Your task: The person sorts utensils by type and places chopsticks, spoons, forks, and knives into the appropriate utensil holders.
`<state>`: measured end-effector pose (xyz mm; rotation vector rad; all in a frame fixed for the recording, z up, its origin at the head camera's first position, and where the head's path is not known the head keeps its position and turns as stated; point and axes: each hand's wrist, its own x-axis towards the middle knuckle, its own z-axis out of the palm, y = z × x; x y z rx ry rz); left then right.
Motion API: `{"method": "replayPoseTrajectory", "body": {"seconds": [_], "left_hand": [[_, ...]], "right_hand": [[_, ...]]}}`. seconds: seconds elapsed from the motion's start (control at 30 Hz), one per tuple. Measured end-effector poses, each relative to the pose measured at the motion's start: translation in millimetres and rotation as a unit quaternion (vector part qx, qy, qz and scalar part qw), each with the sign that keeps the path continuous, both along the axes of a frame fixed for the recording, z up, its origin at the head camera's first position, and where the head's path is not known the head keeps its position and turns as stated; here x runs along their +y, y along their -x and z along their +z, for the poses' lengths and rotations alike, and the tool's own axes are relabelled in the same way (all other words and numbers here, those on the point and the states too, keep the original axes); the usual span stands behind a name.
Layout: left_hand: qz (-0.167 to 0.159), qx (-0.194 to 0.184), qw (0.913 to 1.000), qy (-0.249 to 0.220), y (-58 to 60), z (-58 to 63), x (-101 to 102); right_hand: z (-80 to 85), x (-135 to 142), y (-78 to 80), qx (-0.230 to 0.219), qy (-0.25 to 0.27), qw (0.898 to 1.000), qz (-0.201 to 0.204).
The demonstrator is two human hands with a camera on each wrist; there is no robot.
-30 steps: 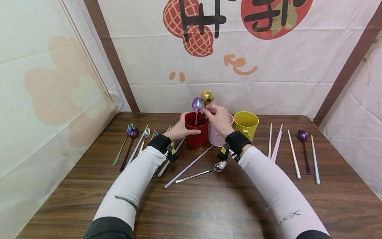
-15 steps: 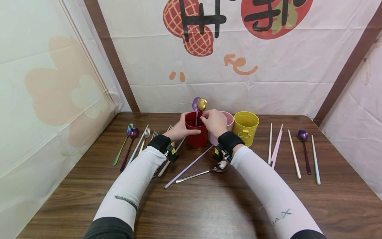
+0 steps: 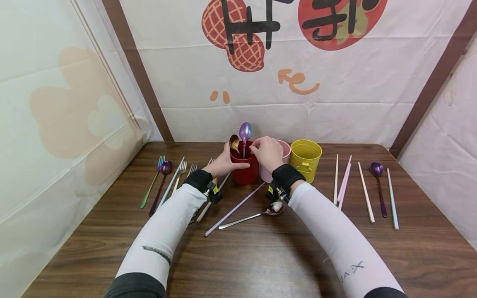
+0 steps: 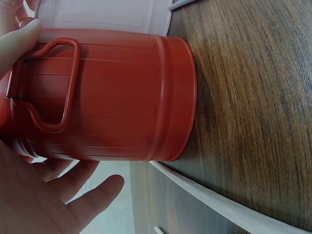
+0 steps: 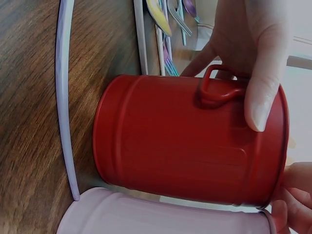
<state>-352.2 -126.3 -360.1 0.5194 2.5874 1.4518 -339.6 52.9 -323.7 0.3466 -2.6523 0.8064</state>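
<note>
My left hand (image 3: 223, 162) grips a red bucket (image 3: 247, 171) from its left side. In the left wrist view its thumb lies by the bucket's wire handle (image 4: 73, 83), with other fingers spread beyond. A purple-blue spoon (image 3: 245, 131) stands bowl-up inside the bucket. Beside it a gold spoon (image 3: 234, 142) leans left against the rim, close to my left fingers. At the right side of the rim my right hand (image 3: 269, 152) has curled fingers that appear to pinch the bucket's edge. Behind that hand is a pink bucket (image 3: 285, 151), partly hidden.
A yellow bucket (image 3: 305, 159) stands at the right of the pink one. Forks (image 3: 182, 167), a purple spoon (image 3: 166, 167) and chopsticks lie to the left. A silver spoon (image 3: 275, 208) and a lilac chopstick (image 3: 234, 209) lie in front. More chopsticks (image 3: 366, 192) and another purple spoon (image 3: 377, 169) lie right.
The gold spoon came down into the red bucket from my right hand, then tipped over to the left side. My right hand moved left and down to the rim; my left hand stayed put.
</note>
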Motion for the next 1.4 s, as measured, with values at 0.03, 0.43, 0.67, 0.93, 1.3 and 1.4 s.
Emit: {"method": "replayPoseTrajectory", "body": {"seconds": [0.03,0.43,0.67,0.93,1.3,1.4], "left_hand": [[-0.001,0.001,1.0,-0.001,0.3,-0.4,0],[0.0,0.0,1.0,-0.002,1.1,-0.1,-1],[0.004,-0.012,0.9999,0.001,1.7,-0.5,-1],[0.012,-0.015,0.9998,-0.006,0.8,1.3,0],[0.052,0.03,0.998,0.018,0.5,6.7,2],[0.076,0.08,0.9926,0.051,-1.9,16.0,5]], "right_hand": [[0.6,1,-0.2,0.0,0.001,1.0,0.002],[19.5,23,-2.9,0.004,0.017,1.0,0.02],[32.7,48,-2.0,0.003,0.025,0.999,0.025],[41.2,83,-9.5,0.019,0.016,0.999,0.02],[39.3,147,-29.3,0.029,-0.022,0.999,0.003],[39.8,165,-38.6,0.042,-0.03,0.999,0.0]]}}
